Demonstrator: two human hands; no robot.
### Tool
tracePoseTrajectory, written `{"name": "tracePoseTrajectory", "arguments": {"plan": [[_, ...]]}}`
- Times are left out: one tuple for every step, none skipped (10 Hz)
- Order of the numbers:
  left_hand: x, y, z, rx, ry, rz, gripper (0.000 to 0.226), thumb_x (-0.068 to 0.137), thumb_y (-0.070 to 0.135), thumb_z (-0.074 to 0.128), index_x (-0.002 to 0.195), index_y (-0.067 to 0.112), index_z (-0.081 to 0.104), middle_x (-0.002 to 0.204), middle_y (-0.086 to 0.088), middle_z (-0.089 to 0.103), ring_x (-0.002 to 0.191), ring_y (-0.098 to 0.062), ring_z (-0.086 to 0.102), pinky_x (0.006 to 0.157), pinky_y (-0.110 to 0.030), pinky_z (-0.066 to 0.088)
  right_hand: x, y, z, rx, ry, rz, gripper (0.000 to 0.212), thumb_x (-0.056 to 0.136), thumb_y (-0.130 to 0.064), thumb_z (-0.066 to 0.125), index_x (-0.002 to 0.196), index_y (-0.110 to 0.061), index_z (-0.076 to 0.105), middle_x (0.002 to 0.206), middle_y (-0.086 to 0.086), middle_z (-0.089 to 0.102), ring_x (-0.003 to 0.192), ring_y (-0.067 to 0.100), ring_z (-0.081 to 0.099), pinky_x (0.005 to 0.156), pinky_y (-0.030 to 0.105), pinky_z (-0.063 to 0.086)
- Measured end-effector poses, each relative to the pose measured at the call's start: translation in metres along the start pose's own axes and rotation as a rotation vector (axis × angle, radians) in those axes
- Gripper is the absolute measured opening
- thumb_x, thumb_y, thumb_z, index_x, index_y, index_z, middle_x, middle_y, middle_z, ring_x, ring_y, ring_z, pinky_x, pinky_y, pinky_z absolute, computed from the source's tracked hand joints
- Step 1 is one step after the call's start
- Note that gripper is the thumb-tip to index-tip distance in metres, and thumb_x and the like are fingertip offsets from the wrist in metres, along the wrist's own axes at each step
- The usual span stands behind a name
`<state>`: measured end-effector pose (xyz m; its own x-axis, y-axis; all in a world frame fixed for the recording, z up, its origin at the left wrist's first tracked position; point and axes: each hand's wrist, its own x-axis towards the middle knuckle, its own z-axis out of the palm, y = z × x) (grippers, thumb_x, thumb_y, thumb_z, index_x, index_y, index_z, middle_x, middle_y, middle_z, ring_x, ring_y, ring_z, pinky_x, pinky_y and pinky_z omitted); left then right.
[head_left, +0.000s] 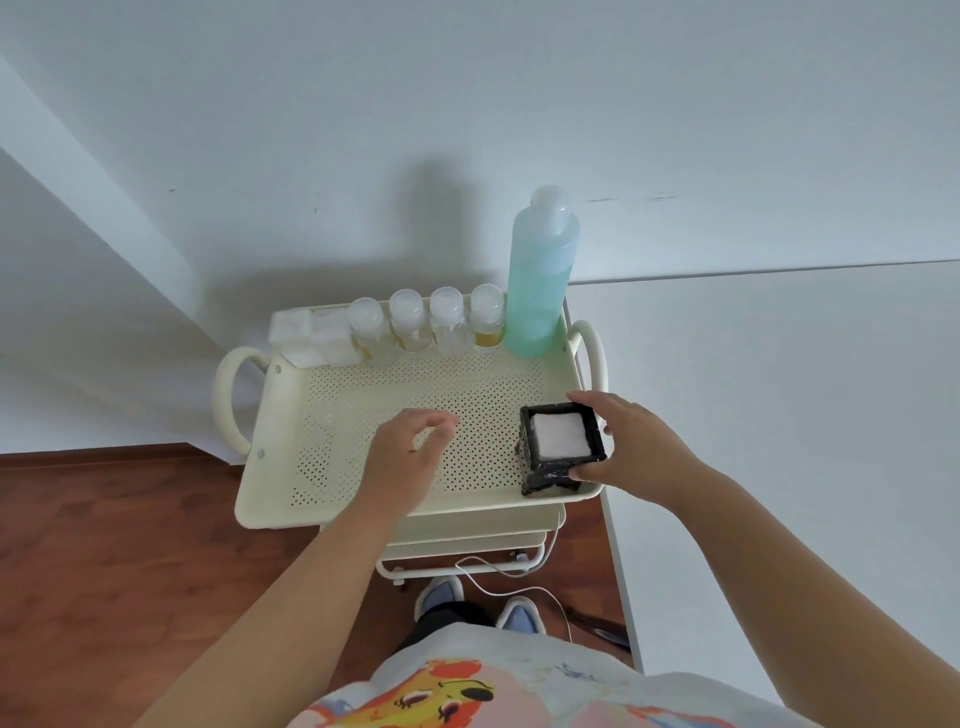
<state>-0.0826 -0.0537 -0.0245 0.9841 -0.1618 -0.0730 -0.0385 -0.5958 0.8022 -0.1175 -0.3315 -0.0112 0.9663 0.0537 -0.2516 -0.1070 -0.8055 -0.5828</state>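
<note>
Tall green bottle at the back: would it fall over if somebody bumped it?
Probably quite easily: the tall green bottle is slim and stands far higher than the small bottles beside it. Liquid fills most of it, so it likely feels heavy. It stands in a corner of the tray, whose rim may catch it.

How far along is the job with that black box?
Bottles already stand in a row at the back of the tray. Right hand grips the black box on the front right corner; left hand hovers empty. Probably left: settling the box and letting go.
</note>
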Motion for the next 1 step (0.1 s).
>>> {"name": "tracePoseTrajectory", "arguments": {"plan": [[0.0065,-0.0378,-0.0177,0.149,-0.059,-0.308,0.03,0.091,0.043,0.055,0.116,0.029,0.063,0.126,0.009,0.059,0.121,-0.016,0.052,0.101,-0.037,0.038,-0.001,-0.0062,-0.0115,0.008,-0.067,0.03,0.094,0.061,-0.05,0.079,0.141,-0.045,0.03,0.138,-0.016,0.042,0.116,0.01,0.037,0.089,0.028,0.034]]}}
